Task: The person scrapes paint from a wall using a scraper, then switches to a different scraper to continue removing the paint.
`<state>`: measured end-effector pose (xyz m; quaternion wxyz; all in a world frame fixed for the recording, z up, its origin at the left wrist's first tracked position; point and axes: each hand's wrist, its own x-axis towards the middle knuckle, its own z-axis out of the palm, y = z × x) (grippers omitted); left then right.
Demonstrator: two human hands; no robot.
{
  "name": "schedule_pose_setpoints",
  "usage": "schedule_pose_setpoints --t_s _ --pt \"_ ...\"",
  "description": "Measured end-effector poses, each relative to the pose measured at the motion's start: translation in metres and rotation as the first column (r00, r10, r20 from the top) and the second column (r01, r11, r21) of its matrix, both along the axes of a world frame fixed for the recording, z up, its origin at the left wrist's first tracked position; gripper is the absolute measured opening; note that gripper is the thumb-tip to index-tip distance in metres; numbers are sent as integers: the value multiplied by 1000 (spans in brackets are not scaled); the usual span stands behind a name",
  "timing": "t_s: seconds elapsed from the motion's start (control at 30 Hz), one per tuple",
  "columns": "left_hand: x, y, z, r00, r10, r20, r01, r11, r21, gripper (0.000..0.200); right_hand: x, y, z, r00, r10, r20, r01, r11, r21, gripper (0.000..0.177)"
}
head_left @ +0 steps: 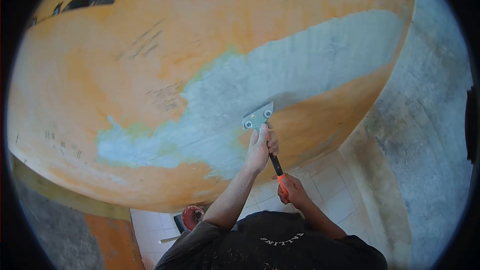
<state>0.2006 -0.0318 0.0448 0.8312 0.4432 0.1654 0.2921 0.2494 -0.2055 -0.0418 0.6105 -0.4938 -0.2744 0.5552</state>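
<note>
A long-handled scraper (258, 116) with a wide metal blade and two round bolts on its head lies against the wall. Its edge meets a bare grey-white patch (220, 90) in the orange paint (100, 70). My left hand (261, 146) is wrapped round the upper handle just below the head, with the thumb stretched up along it. Lower down, my right hand (291, 190) grips the orange end of the black handle (276, 166). Ragged greenish paint edges border parts of the patch.
A reddish bucket (192, 217) stands on the white tiled floor (327, 182), left of my body. Another wall (425, 115), grey and patchy, rises at the right. Dark strips (90, 1) show on the wall at upper left.
</note>
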Motion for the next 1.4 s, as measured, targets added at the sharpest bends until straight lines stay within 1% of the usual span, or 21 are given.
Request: schedule_pose_setpoints --t_s 0.17,0.27,0.3,0.33,0.4,0.47,0.53,0.57,0.6,0.63,0.67,0.73,0.77,0.83,0.9,0.97,1.03,1.07,1.13,1.27,1.4 --pt "81 -49 -13 995 -89 -33 88 996 -35 27 60 -54 -8 994 -99 47 100 995 -28 45" --pt "131 -85 -16 993 -112 -25 110 992 -63 31 101 -91 -16 967 -214 136 226 971 -75 38" --pt "149 -97 -16 991 -132 -21 130 989 -67 31 116 -101 -18 812 -337 477 364 931 39 35" --pt "166 -109 -17 992 -125 -8 124 990 -74 34 129 -113 -20 529 -424 735 444 876 186 35" --pt "198 -135 -21 991 -133 4 133 987 -91 37 159 -140 -16 479 -421 770 485 858 168 36" --pt "222 -158 -25 994 -107 31 111 975 -195 40 178 -163 -17 436 -403 804 521 842 140 38" --pt "245 -176 -29 995 -98 17 100 968 -232 40 197 -178 -25 345 -464 816 537 811 233 42" --pt "254 -182 -30 997 -75 4 74 962 -263 40 203 -184 -25 346 -462 817 544 808 226 42" --pt "263 -184 -35 997 -79 0 76 962 -264 40 210 -187 -21 429 -458 778 564 809 165 45" --pt "273 -181 -41 995 -100 -25 94 978 -187 42 217 -187 -19 510 -454 731 573 812 105 48" --pt "282 -180 -46 992 -119 -51 113 988 -109 44 225 -186 -19 512 -453 730 573 813 104 48" --pt "299 -184 -43 989 -140 -51 133 984 -121 44 240 -186 -21 728 -427 537 493 870 23 49" --pt "308 -184 -43 986 -161 -53 153 980 -130 45 250 -186 -31 729 -429 533 496 868 20 49" --pt "325 -183 -45 978 -207 -35 201 971 -130 43 271 -181 -48 783 -297 547 351 936 7 44" --pt "345 -179 -48 968 -252 -13 249 960 -130 42 284 -179 -49 760 -344 552 418 908 -10 43" --pt "373 -175 -47 974 -201 -108 195 979 -65 41 305 -173 -41 727 -391 565 484 875 -17 42" --pt "399 -174 -43 974 -195 -117 190 980 -58 41 328 -172 -36 584 -365 725 574 817 -51 42" --pt "413 -174 -41 973 -191 -127 186 981 -47 40 340 -170 -35 580 -368 727 578 815 -49 42" --pt "445 -175 -43 973 -201 -109 201 979 -12 42 363 -166 -41 402 -455 794 659 746 94 43" --pt "496 -175 -61 957 -287 -36 288 957 26 43 404 -153 -66 433 -566 701 718 687 112 44" --pt "530 -176 -45 928 -364 -79 356 929 -97 42 433 -154 -62 671 -576 468 650 760 4 47"
